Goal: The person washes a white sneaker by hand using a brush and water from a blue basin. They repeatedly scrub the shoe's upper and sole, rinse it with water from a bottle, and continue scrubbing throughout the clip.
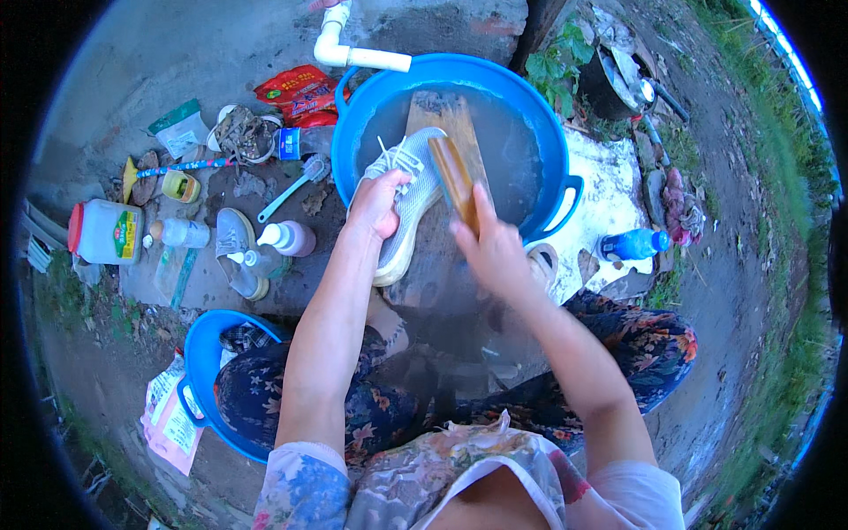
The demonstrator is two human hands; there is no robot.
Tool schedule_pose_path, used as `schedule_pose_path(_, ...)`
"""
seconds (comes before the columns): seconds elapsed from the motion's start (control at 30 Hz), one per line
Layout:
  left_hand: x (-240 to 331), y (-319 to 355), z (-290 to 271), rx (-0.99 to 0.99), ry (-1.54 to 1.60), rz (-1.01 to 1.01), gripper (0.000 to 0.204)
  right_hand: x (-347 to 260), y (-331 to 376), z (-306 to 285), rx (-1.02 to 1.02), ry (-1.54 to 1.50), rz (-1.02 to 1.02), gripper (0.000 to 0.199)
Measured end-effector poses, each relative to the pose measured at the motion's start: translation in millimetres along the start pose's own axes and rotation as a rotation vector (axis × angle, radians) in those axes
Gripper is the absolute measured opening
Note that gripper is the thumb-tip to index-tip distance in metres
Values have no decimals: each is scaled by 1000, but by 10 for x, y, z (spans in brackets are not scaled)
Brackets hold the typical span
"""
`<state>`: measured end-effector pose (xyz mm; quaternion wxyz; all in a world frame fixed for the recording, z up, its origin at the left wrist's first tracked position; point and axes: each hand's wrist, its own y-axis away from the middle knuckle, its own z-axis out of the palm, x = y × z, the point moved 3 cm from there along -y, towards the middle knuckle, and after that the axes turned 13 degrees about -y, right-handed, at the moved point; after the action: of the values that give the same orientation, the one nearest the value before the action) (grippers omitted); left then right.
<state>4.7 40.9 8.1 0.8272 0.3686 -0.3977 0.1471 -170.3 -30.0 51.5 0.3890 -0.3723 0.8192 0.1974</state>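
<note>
My left hand (375,205) is closed round the laced side of a light grey mesh sneaker (412,212), which tilts over the near edge of a large blue basin (558,141). In my right hand (491,243) is a wooden-backed brush (454,177), its back towards me and its far end at the sneaker's toe. The brush's bristles are hidden. Behind the sneaker and brush, a wooden board (459,124) slants into the basin's murky water.
A white pipe (362,58) juts over the basin's far rim. Left lie another grey sneaker (235,238), a white-and-blue brush (296,187), a pump bottle (288,238) and a red-lidded tub (110,231). A smaller blue tub (201,353) stands near my leg; a blue bottle (634,245) lies right.
</note>
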Motion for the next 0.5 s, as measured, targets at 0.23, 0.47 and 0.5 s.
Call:
schedule_pose_path(0.23, 2, -62, 84, 12, 26, -23, 37, 13, -285, -24, 24, 16, 80, 70)
schedule_pose_path(0.47, 7, -59, 98, -26, 43, -10, 35, 41, -423, -57, 21, 110, 92, 69)
schedule_pose_path(0.5, -15, -74, 134, -31, 59, -18, 35, 49, -472, -71, 33, 87, 129, 69)
